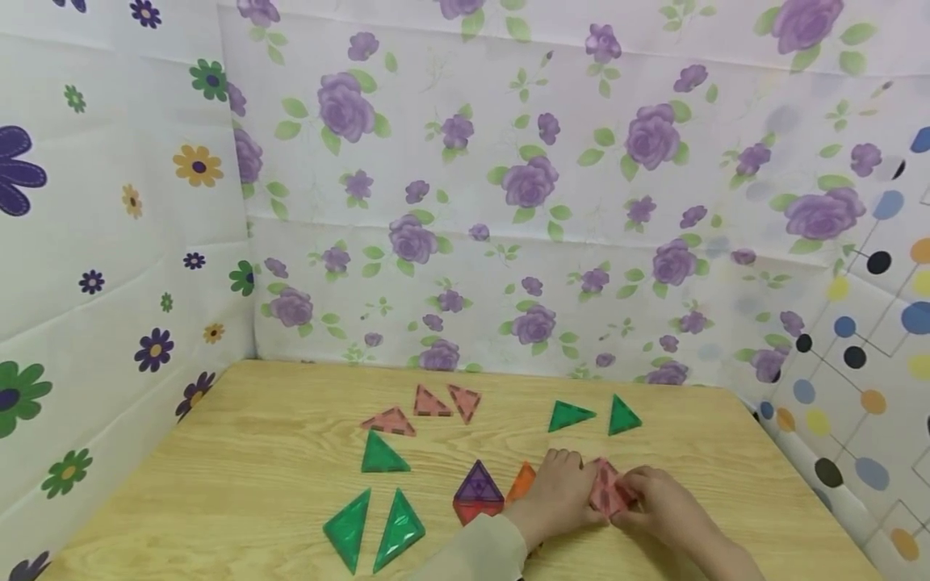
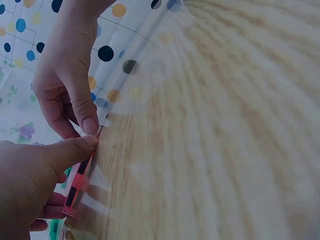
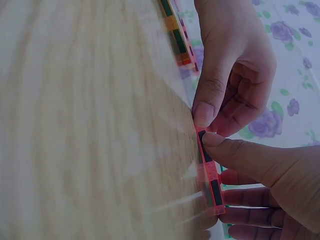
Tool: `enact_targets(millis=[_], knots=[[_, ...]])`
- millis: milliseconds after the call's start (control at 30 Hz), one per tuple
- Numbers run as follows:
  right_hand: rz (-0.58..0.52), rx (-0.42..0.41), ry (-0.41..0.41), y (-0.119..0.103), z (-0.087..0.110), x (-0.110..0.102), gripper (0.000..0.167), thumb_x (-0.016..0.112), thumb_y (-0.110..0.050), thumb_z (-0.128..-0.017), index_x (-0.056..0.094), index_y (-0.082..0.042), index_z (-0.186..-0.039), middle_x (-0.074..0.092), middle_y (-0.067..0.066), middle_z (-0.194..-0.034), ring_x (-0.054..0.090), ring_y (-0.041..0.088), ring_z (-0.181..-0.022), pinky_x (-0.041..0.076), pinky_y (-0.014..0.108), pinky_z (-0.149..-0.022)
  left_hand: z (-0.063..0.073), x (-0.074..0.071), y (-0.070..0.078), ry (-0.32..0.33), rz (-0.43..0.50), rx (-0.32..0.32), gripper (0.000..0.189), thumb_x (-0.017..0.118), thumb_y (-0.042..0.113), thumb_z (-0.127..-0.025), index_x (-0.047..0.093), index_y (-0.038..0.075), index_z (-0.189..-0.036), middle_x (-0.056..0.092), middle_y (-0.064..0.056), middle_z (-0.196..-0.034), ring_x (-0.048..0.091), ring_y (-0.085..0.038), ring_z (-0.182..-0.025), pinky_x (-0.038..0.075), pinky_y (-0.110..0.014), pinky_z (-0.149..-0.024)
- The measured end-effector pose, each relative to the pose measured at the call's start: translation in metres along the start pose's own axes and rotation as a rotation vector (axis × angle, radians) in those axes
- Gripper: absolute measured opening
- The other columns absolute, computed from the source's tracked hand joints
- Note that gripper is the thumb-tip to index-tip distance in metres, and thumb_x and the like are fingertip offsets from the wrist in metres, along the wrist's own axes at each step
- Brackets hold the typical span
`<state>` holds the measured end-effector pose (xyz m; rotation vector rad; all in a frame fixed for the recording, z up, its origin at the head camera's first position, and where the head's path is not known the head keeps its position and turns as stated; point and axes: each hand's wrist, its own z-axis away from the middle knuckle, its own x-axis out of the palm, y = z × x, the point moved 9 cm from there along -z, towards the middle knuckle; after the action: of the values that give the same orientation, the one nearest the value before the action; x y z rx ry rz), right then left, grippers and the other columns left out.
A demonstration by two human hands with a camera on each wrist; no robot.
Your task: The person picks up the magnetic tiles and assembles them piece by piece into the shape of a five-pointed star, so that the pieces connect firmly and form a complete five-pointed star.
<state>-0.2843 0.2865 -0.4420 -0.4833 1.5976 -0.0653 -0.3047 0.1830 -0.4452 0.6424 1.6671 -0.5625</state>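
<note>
Two pink triangular magnetic tiles [image 1: 605, 489] appear side by side between my hands on the table's right half. From the left, my left hand [image 1: 558, 494] pinches the pink tiles, its thumb at their near edge. My right hand [image 1: 664, 507] grips them from the right with thumb and fingers. In the left wrist view, the thumbtip of my left hand [image 2: 30, 180] meets that of my right hand [image 2: 67, 75] at the pink edge [image 2: 77, 190]. The right wrist view shows the same pink edge [image 3: 212, 180] standing close to the tabletop. My fingers hide part of the tiles.
Left of my hands, a purple triangle [image 1: 479, 484] adjoins a red tile [image 1: 477, 511]. An orange tile [image 1: 521, 482] is partly covered by my left arm. Several green triangles [image 1: 349, 528] and three pink triangles [image 1: 392, 421] lie around the wooden table [image 1: 240, 452]. Patterned cloth hangs behind.
</note>
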Motion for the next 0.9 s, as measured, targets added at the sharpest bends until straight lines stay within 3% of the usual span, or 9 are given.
enact_targets(millis=[167,333,533,733,900], knots=[[-0.007,-0.036,-0.013,-0.007,0.002,0.002,0.036,0.081,-0.038,-0.073,0.072,-0.015,-0.099,0.066,-0.002,-0.099,0.059,0.012,-0.089,0.049,0.024,-0.071,0.007,-0.001,-0.002,-0.014,-0.005,-0.004,0.068,0.062,0.072,-0.076,0.059,0.026,-0.126,0.061,0.007,-0.104,0.055,-0.010,-0.101,0.040,-0.030,-0.097],[-0.026,-0.079,-0.055,-0.014,0.001,0.004,0.031,0.079,-0.039,-0.076,0.071,-0.017,-0.096,0.066,-0.002,-0.098,0.059,0.011,-0.086,0.047,0.023,-0.067,0.015,-0.001,-0.006,-0.029,0.022,-0.008,0.073,0.061,0.074,-0.075,0.054,0.029,-0.133,0.059,0.009,-0.109,0.054,-0.009,-0.105,0.038,-0.033,-0.102],[-0.051,-0.062,-0.095,-0.017,0.003,0.007,0.021,0.077,-0.032,-0.078,0.069,-0.017,-0.091,0.062,-0.003,-0.093,0.053,0.004,-0.081,0.040,0.021,-0.062,0.021,-0.003,-0.006,-0.008,0.004,0.003,0.076,0.059,0.076,-0.074,0.053,0.030,-0.134,0.058,0.010,-0.106,0.054,-0.008,-0.102,0.039,-0.031,-0.098],[-0.049,-0.072,-0.110,-0.023,0.004,0.008,0.018,0.076,-0.032,-0.080,0.068,-0.018,-0.089,0.060,-0.006,-0.088,0.046,0.001,-0.074,0.037,0.021,-0.060,0.024,0.000,-0.011,-0.038,0.023,-0.002,0.073,0.057,0.078,-0.074,0.055,0.030,-0.129,0.058,0.010,-0.108,0.053,-0.008,-0.104,0.039,-0.031,-0.097],[-0.022,-0.081,-0.131,-0.025,0.002,0.008,0.025,0.076,-0.036,-0.080,0.070,-0.016,-0.095,0.062,-0.005,-0.091,0.052,0.003,-0.076,0.043,0.021,-0.061,0.025,-0.007,-0.019,-0.024,0.063,0.029,0.071,0.058,0.076,-0.075,0.057,0.027,-0.127,0.059,0.009,-0.109,0.054,-0.010,-0.103,0.042,-0.031,-0.096]])
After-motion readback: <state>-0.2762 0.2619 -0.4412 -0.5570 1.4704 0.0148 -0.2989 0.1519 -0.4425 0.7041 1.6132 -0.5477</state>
